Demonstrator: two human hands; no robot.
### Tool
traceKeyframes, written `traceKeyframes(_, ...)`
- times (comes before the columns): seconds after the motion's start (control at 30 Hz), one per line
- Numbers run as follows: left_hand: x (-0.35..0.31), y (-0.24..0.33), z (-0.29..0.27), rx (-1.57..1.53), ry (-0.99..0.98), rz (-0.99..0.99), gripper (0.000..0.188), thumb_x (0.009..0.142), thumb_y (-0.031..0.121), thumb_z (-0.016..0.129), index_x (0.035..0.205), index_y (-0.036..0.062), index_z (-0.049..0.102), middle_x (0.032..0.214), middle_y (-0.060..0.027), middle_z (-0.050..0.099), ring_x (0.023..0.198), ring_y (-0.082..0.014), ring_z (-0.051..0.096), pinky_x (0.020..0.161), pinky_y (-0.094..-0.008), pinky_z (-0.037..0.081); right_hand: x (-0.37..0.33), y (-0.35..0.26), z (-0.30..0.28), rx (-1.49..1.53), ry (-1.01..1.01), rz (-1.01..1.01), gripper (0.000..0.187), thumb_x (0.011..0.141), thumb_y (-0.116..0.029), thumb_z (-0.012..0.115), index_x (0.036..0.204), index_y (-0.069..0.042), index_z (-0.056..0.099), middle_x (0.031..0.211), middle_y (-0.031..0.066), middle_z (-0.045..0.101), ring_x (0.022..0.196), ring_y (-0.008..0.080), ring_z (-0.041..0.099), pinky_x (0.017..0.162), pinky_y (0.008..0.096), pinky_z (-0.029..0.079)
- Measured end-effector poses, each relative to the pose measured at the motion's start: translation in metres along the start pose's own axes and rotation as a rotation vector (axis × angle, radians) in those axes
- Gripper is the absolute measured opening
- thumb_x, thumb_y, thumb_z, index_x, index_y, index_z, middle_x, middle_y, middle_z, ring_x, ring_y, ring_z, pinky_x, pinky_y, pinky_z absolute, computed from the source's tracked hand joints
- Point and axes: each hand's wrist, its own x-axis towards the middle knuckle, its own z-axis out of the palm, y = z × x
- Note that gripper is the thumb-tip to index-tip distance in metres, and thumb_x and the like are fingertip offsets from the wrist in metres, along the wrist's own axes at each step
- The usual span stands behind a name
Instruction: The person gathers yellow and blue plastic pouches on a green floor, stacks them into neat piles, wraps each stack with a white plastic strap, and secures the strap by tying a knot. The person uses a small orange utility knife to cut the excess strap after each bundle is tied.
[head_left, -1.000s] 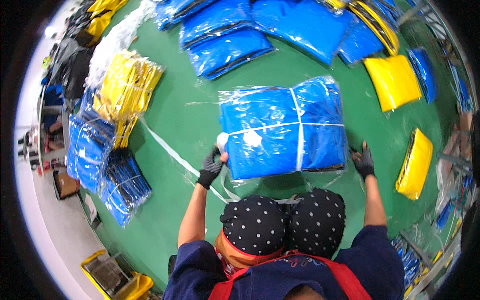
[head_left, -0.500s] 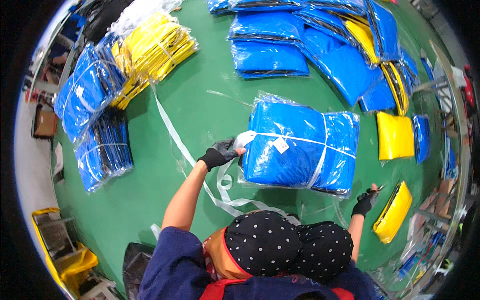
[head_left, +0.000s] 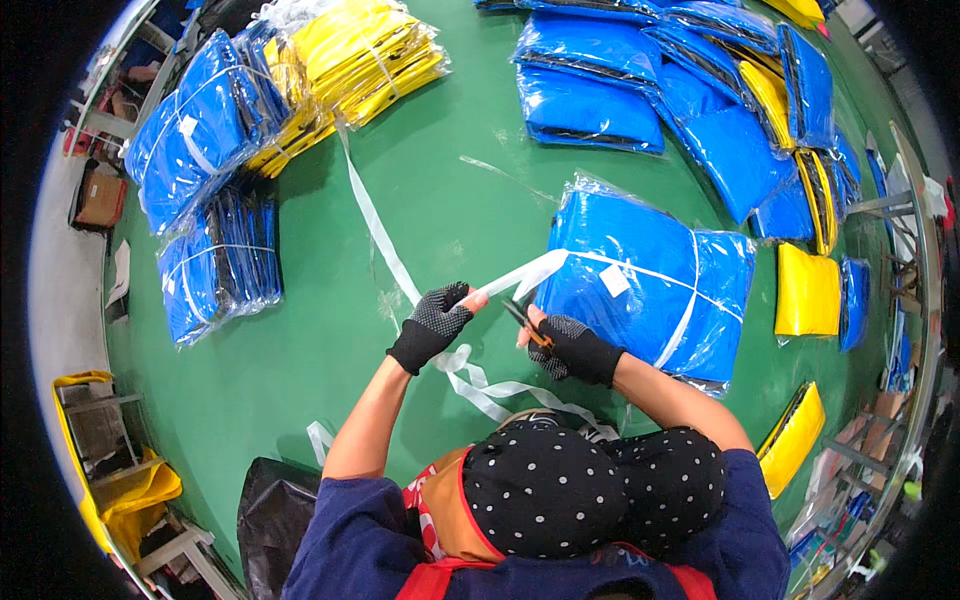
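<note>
A bundle of folded blue sheets in clear plastic [head_left: 620, 300] lies on the green floor, tied crosswise with white plastic strap. From its left edge a strap end [head_left: 515, 277] stretches out to my left hand [head_left: 437, 322], whose fingers pinch it. My right hand [head_left: 575, 350], in a black dotted glove with bare fingertips, is closed around small snips [head_left: 527, 325] with dark blades and an orange part. The blades point up toward the stretched strap, close to the bundle's left side. Whether they touch the strap, I cannot tell.
Loose strap [head_left: 475, 385] curls below my hands and runs up to yellow packs [head_left: 365, 55] at upper left. Tied blue bundles [head_left: 195, 130] are beside them. Many blue packs [head_left: 590, 105] lie at upper right; single yellow packs [head_left: 808, 290] sit at right. Metal racks [head_left: 905, 400] line the side.
My right hand has come from the far right to the bundle's left edge with the snips. My left hand has drawn the strap end out from the bundle. The view has shifted slightly.
</note>
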Motion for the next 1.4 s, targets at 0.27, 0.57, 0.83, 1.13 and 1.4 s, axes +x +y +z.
traceKeyframes(0.27,0.005,-0.003,0.010,-0.144,0.086,-0.023,0.033,0.086,0.035,0.051,0.089,0.0039,0.063,0.057,0.0073,0.041,0.050,-0.0033,0.032,0.044,-0.0218,0.024,0.009,-0.002,0.009,0.139,-0.011,-0.054,0.047,0.089,-0.052,0.034,0.079,-0.009,0.050,0.056,0.0003,0.038,0.039,0.0100,0.031,0.036,0.0244,0.025)
traceKeyframes(0.57,-0.001,0.003,0.014,-0.222,-0.051,-0.121,0.032,0.087,0.034,0.051,0.100,0.0060,0.060,0.054,0.0089,0.036,0.046,-0.0025,0.031,0.041,-0.0202,0.022,0.020,0.001,0.009,0.253,0.023,-0.103,0.043,0.089,-0.051,0.036,0.078,-0.011,0.051,0.054,-0.0019,0.038,0.038,0.0080,0.031,0.034,0.0228,0.023)
traceKeyframes(0.83,-0.003,0.005,0.020,-0.425,-0.153,-0.268,0.030,0.086,0.030,0.054,0.106,0.0071,0.056,0.053,0.0084,0.033,0.043,-0.0031,0.029,0.040,-0.0206,0.021,0.016,0.002,-0.003,0.182,-0.076,-0.133,0.038,0.090,-0.045,0.038,0.077,-0.011,0.050,0.052,-0.0053,0.036,0.039,0.0046,0.030,0.035,0.0203,0.021)
traceKeyframes(1.13,-0.003,0.003,0.016,-0.440,-0.181,-0.276,0.028,0.087,0.027,0.051,0.106,0.0070,0.058,0.054,0.0089,0.036,0.045,-0.0010,0.030,0.041,-0.0184,0.021,0.016,0.000,-0.001,0.121,-0.115,-0.167,0.045,0.089,-0.048,0.037,0.078,-0.008,0.056,0.052,-0.0055,0.035,0.040,0.0046,0.030,0.037,0.0210,0.021)
traceKeyframes(1.4,-0.017,-0.010,0.012,-0.068,-0.692,-0.328,0.051,0.082,0.040,0.056,0.126,0.0151,0.047,0.083,-0.0033,0.055,0.074,-0.0130,0.052,0.066,-0.0252,0.043,-0.001,0.005,-0.015,-0.187,-0.023,-0.292,0.052,0.086,-0.055,0.039,0.077,-0.008,0.060,0.054,0.0020,0.045,0.046,0.0089,0.043,0.043,0.0225,0.032)
